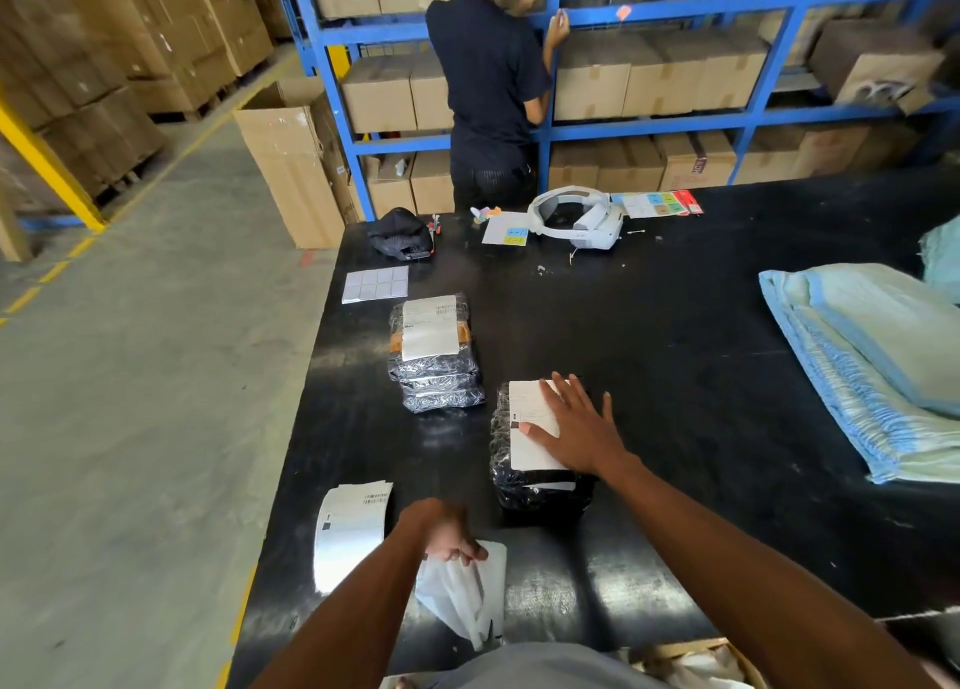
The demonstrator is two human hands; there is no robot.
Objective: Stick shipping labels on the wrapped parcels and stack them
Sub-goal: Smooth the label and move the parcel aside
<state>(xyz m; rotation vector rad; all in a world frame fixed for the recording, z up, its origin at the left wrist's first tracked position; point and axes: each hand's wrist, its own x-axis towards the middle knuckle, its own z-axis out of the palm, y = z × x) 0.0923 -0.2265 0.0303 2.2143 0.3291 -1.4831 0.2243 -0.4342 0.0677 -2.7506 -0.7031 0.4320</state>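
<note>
A black wrapped parcel [524, 485] lies on the black table [675, 376] with a white shipping label [527, 449] on top. My right hand [576, 423] lies flat on that label, fingers spread. My left hand [447, 532] is closed on a crumpled white backing paper [467, 595] near the table's front edge. To the left lies a stack of shipping labels [350, 532]. Farther back stands a stack of wrapped parcels [434, 371], with a label [430, 324] on the top one.
A sheet of small stickers [375, 284], a black cap [401, 233], a white headset [576, 218] and coloured notes lie at the table's far side. Folded blue blankets [872, 371] are at the right. A person in dark clothes [491, 90] stands at blue shelving with cartons.
</note>
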